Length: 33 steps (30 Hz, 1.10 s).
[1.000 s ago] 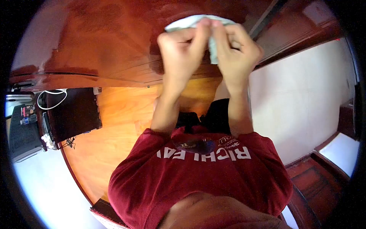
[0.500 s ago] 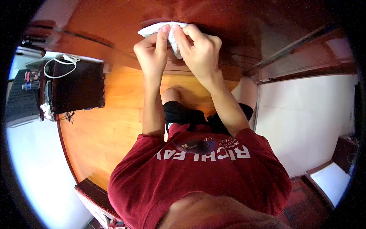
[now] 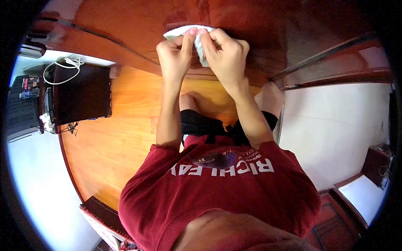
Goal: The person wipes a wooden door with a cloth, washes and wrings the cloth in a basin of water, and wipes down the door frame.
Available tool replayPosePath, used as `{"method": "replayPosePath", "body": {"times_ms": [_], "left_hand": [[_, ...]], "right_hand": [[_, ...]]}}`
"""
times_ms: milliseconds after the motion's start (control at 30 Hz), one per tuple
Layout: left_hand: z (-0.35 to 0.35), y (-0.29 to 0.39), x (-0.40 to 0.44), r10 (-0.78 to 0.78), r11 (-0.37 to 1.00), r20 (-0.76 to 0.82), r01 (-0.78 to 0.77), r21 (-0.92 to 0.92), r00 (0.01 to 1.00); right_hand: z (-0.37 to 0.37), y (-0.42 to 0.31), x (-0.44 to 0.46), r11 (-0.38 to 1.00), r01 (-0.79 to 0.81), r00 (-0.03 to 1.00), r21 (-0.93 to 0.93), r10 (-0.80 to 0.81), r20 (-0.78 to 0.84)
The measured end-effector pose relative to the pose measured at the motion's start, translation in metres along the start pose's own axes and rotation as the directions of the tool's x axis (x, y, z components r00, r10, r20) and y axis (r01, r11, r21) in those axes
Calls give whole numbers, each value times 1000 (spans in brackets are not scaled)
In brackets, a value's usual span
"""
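Note:
A small white cloth (image 3: 201, 53), folded and with a ribbed edge, is held over a glossy reddish-brown wooden table (image 3: 268, 25). My left hand (image 3: 175, 52) pinches its left part, thumb extended along the top. My right hand (image 3: 227, 52) grips the cloth just beside it, with the two thumb tips almost touching. One corner hangs down between my hands, and part of the upper edge spreads out to the left. My curled fingers hide the rest of the fabric.
At left stands a dark cabinet (image 3: 81, 94) with a white cable (image 3: 74, 62) on top. Wooden flooring (image 3: 130, 138) lies below the table, and a white wall (image 3: 331, 134) rises at right. A box (image 3: 102, 221) is at lower left.
Both hands and the cloth have shifted slightly right in the view, still pinching it. The cabinet at left has moved a little left in the frame.

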<state>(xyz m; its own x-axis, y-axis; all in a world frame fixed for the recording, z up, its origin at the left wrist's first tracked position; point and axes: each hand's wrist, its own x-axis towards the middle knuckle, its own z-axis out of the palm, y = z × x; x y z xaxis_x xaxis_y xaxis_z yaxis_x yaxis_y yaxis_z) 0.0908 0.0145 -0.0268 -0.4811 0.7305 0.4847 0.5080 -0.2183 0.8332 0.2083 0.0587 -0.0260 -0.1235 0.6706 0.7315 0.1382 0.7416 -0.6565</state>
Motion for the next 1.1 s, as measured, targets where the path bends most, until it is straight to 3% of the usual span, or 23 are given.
{"method": "replayPosePath", "body": {"times_ms": [200,333,400,467,533,667,733,833,933,967,1100], "left_hand": [[-2,49,28,101,995,-122,-101,10,987],[-7,53,29,91,995,-60,-93,-35,994],[-8,28,19,26,999,-7,-26,-44,1000],[-1,-12,2,46,991,-7,-47,-126,999],[-1,-31,-18,-30,993,95,19,116,995],[15,-65,-44,-4,990,127,-14,139,992],[14,-70,-47,-107,983,170,79,163,980],[8,-63,-40,26,975,131,-54,213,991],[-11,-49,-19,72,974,34,-77,215,997],[-18,-51,-9,204,954,-23,-193,230,979],[-55,-37,24,144,972,-175,-106,211,974]], "right_hand": [[-6,-28,41,994,64,993,93,-54,-107],[-2,-22,37,995,58,990,86,-46,-132],[0,-16,20,1000,26,995,16,-24,-93],[7,6,-12,994,-102,994,-31,103,31],[16,28,-43,988,-152,988,18,151,31],[20,55,-77,991,-119,992,-56,121,38],[20,53,-78,989,-142,988,-53,144,51],[25,46,-68,989,-115,991,-92,120,54],[39,29,-44,996,-79,996,-27,81,43],[46,20,-33,998,-58,997,-11,58,44],[79,-12,1,997,38,999,72,-39,20]]}}
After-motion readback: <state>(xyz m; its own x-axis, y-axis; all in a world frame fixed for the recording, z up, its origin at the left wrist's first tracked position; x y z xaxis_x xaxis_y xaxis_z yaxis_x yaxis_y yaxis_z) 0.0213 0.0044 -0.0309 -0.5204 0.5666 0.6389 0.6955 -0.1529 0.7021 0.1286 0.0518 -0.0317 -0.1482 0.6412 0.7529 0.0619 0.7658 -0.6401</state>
